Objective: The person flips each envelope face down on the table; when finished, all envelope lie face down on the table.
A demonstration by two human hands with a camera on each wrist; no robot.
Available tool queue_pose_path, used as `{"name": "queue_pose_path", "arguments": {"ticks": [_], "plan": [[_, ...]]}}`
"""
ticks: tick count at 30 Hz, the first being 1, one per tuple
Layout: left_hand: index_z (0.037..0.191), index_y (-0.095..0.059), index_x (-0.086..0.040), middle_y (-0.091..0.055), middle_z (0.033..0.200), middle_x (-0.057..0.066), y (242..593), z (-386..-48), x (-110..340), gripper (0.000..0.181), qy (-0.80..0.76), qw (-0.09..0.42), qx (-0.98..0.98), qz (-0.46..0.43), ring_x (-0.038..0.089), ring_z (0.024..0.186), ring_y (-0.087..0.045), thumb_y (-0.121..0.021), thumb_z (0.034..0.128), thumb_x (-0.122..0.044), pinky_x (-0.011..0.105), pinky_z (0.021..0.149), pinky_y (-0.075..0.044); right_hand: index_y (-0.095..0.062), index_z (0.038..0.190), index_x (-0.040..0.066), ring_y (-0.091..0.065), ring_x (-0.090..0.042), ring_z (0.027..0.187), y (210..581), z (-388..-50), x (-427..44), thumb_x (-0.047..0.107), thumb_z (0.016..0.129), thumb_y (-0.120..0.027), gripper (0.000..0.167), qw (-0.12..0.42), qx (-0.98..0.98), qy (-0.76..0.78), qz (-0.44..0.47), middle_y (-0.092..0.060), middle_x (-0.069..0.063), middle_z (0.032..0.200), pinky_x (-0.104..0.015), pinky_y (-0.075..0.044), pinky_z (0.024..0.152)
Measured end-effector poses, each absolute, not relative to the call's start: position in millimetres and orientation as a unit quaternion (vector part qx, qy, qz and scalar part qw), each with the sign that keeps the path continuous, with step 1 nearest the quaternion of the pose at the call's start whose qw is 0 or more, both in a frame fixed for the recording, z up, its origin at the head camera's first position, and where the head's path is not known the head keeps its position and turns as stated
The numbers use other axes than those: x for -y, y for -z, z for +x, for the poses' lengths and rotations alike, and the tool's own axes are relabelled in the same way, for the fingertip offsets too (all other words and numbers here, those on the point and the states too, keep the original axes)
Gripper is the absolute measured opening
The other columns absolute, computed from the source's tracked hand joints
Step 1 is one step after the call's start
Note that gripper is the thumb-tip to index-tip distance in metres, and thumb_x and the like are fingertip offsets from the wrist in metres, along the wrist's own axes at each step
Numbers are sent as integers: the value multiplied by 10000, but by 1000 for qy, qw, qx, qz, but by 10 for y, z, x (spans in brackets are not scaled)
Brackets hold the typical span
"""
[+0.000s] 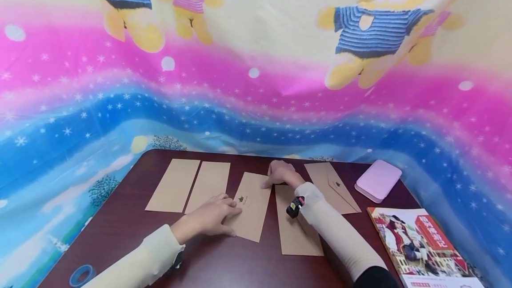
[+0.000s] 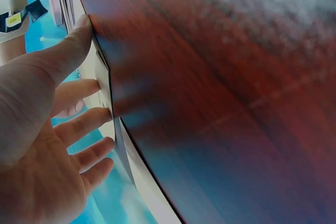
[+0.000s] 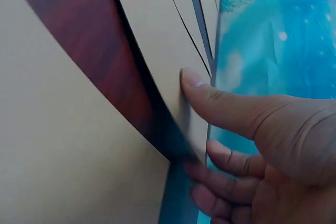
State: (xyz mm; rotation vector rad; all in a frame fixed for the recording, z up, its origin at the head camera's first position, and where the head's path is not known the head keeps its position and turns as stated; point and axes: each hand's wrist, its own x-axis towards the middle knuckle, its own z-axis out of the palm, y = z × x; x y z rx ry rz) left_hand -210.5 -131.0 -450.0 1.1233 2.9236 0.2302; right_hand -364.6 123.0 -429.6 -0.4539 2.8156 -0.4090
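Note:
A brown kraft envelope (image 1: 254, 203) with a small dark crown print lies at the middle of the table, its flap side up. At its far right corner my right hand (image 1: 282, 172) pinches it; in the right wrist view the thumb (image 3: 197, 85) lies on top and the other fingers curl round the edge. My left hand (image 1: 212, 217) rests along the envelope's left side with fingers spread and fairly straight, thumb near the lower left corner. Below my right forearm lies another envelope (image 1: 294, 239), partly hidden by the arm.
Two plain envelopes (image 1: 174, 186) lie at the left, side by side. Back right are a crown-printed envelope (image 1: 322, 179) and a pink case (image 1: 378, 181). An illustrated book (image 1: 424, 243) lies front right, a blue tape roll (image 1: 82, 275) front left. A patterned curtain (image 1: 256, 101) hangs behind the table.

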Motion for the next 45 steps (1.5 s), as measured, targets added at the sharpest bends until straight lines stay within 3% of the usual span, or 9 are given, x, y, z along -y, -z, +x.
{"name": "queue_pose_path", "arguments": {"ticks": [3, 6, 9, 12, 18, 24, 32, 38, 45], "plan": [[1346, -692, -141, -671, 1312, 65, 4503, -2103, 1312, 643, -76, 2, -931, 358, 207, 1135, -525, -818, 830, -503, 419, 994, -463, -601, 641, 126, -333, -112, 533, 4267, -3679, -1326, 378, 902, -790, 409, 131, -954, 193, -191, -422, 58, 578, -277, -334, 556], [1343, -693, -120, -673, 1315, 76, 4506, -2111, 1312, 653, -80, 0, -929, 361, 210, 1137, -528, -822, 827, -500, 412, 1005, -467, -748, 955, 69, -554, -132, 723, 4261, -3715, -1431, 175, 1025, -595, 198, 120, -936, 222, -245, -673, -9, 847, -299, -475, 699], [1335, -695, -107, -678, 1308, 76, 4501, -2114, 1315, 656, -78, -3, -929, 363, 216, 1142, -532, -828, 822, -495, 408, 1013, -469, -755, 1151, 90, -673, -194, 998, 4284, -3733, -1521, 23, 1025, -490, 302, 114, -921, 225, -298, -740, -61, 1129, -360, -546, 874], [1327, -699, -113, -682, 1293, 64, 4504, -2117, 1316, 651, -73, -4, -929, 364, 224, 1163, -533, -826, 821, -503, 417, 1033, -464, -765, 1167, 129, -679, -241, 1171, 4340, -3713, -1593, -23, 1008, -533, 319, 112, -911, 220, -331, -743, -61, 1224, -386, -559, 961], [1326, -704, -115, -681, 1306, 74, 4499, -2136, 1310, 678, -80, 6, -931, 357, 251, 1221, -530, -851, 792, -505, 443, 1059, -465, -775, 1180, 159, -659, -254, 1236, 4437, -3645, -1675, -29, 973, -630, 315, 85, -908, 224, -345, -744, -34, 1248, -404, -555, 983], [1337, -698, -121, -677, 1328, 74, 4489, -2156, 1311, 720, -79, 15, -933, 352, 252, 1247, -522, -865, 766, -527, 446, 1075, -457, -790, 1161, 197, -684, -202, 1182, 4550, -3644, -1703, 104, 963, -711, 233, 33, -907, 235, -347, -763, 16, 1195, -382, -555, 1000], [1386, -655, -93, -660, 1356, 67, 4468, -2142, 1316, 784, -78, 19, -929, 360, 228, 1252, -530, -851, 772, -539, 430, 1094, -444, -791, 1147, 242, -701, -194, 1168, 4570, -3727, -1719, 135, 955, -724, 230, -8, -886, 290, -361, -764, 22, 1194, -387, -570, 977], [1432, -608, -71, -633, 1429, 82, 4455, -2113, 1308, 788, -102, 33, -925, 363, 249, 1349, -540, -789, 837, -555, 461, 1148, -424, -776, 1188, 203, -691, -235, 1202, 4484, -3776, -1649, 137, 984, -688, 232, -19, -865, 327, -381, -755, -21, 1243, -449, -554, 1004], [1495, -530, -51, -617, 1461, 82, 4447, -2062, 1278, 801, -125, 40, -920, 370, 225, 1360, -567, -731, 898, -547, 433, 1134, -452, -742, 1262, 266, -660, -185, 1256, 4367, -3767, -1496, 215, 1014, -659, 266, -19, -855, 355, -379, -733, 28, 1293, -427, -537, 1036]]}}
